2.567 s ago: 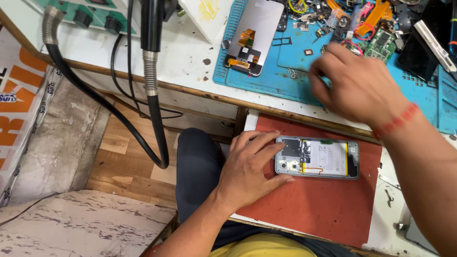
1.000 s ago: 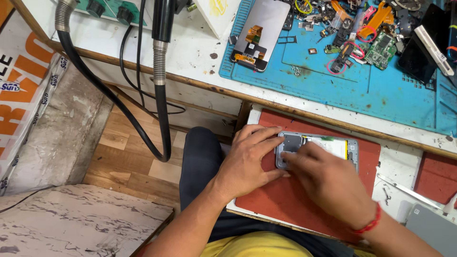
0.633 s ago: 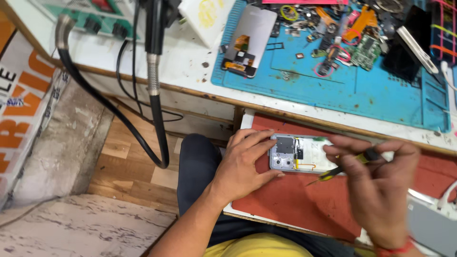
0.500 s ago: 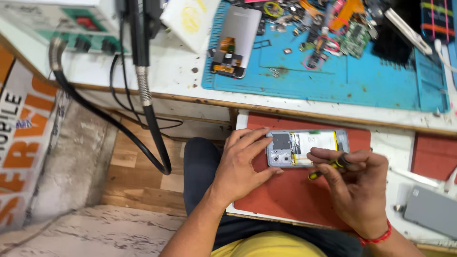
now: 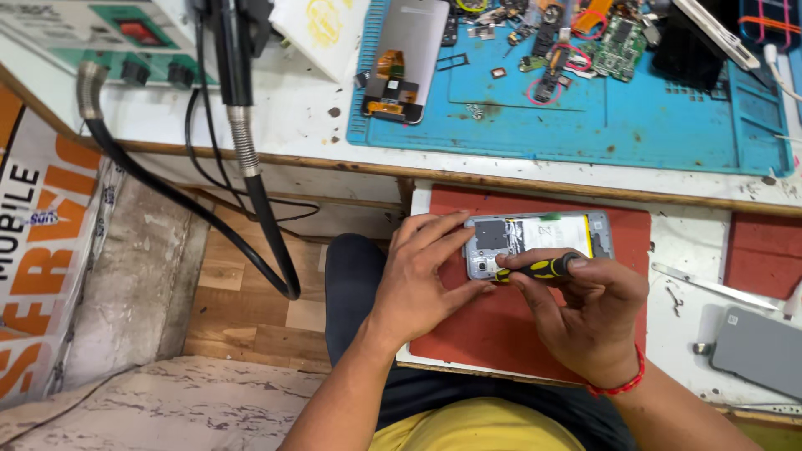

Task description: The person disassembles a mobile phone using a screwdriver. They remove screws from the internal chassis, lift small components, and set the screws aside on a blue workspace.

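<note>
Since half a second ago the screwdriver (image 5: 535,268) has swung level, tip at the opened phone's (image 5: 539,243) lower left corner on the red mat (image 5: 493,326); right hand (image 5: 585,313) grips it, left hand (image 5: 422,280) pins the frame (fingers spread); a slip could gouge the board.

Your forearms are bare to the bottom edge of the head view, no sleeves showing, no gloves. Your right hand (image 5: 589,313) has a thin red thread band (image 5: 620,386) round the wrist; your left hand (image 5: 418,280) has no ring, watch or band. You're in a yellow shirt (image 5: 480,426) and dark trousers (image 5: 355,280), one knee showing under the bench edge.
</note>
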